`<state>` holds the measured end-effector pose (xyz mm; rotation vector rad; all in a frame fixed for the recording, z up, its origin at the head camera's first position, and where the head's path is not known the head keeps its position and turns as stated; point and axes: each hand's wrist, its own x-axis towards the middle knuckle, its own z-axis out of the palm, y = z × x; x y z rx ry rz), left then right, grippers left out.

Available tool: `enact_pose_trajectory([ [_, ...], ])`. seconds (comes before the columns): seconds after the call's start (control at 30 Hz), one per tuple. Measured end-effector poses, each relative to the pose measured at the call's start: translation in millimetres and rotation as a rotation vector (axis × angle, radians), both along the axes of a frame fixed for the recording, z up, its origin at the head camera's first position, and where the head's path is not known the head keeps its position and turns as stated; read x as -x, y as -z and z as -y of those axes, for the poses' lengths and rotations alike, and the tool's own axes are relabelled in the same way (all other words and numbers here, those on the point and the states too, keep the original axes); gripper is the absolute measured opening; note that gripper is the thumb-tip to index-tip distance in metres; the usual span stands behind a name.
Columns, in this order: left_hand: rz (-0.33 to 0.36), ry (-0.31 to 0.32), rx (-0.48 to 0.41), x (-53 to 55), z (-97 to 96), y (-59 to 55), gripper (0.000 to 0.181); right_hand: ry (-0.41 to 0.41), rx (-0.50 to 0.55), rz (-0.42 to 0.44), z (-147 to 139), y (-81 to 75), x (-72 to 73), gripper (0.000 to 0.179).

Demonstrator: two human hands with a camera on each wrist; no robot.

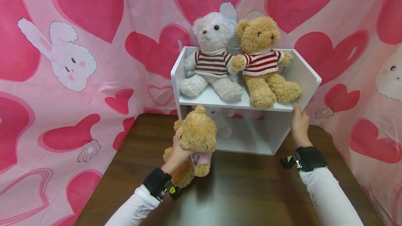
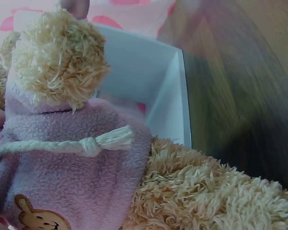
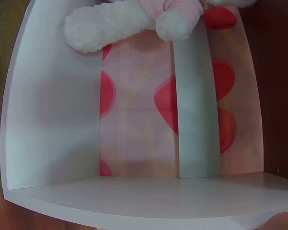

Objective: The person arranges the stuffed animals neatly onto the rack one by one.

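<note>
My left hand [image 1: 180, 152] grips a tan teddy bear [image 1: 198, 132] in a pink top, off the table and in front of the lower left of a white two-tier shelf [image 1: 245, 149]. In the left wrist view the pink top [image 2: 72, 163] shows a braided cord and a small bear patch. Over at the shelf's right front edge, my right hand [image 1: 299, 125] holds the side panel, its thumb by the upper board; the other fingers are mostly hidden. A white plush toy [image 3: 110, 24] in pink sits inside the lower compartment, partly behind the tan bear in the head view.
On the upper tier sit a white bear [image 1: 215, 34] in a brown-striped sweater and a tan bear [image 1: 259, 37] in a red-striped one. The shelf stands on a dark wooden table [image 1: 245, 191]. Pink heart-print cloth [image 1: 150, 9] hangs behind and at both sides.
</note>
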<state>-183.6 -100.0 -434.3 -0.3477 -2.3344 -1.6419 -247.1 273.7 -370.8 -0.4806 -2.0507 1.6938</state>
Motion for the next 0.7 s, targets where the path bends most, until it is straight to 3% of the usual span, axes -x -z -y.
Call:
enact_pose_trajectory([
  [0.23,-0.095,0.027,-0.038,2.3,-17.3,0.6,0.073,-0.011,0.023,0.011,0,-0.4,-1.5,0.058],
  [0.37,-0.08,0.04,-0.095,1.0,-29.8,-1.9,0.075,-0.001,0.021,-0.004,1,-0.5,-0.7,0.057],
  [0.53,-0.076,0.048,-0.122,1.2,-45.4,-2.3,0.082,0.002,0.021,-0.007,1,-0.3,0.0,0.056],
  [0.7,-0.089,0.081,-0.125,0.9,-60.7,-4.6,0.077,0.0,0.025,-0.009,0,0.4,0.1,0.057],
])
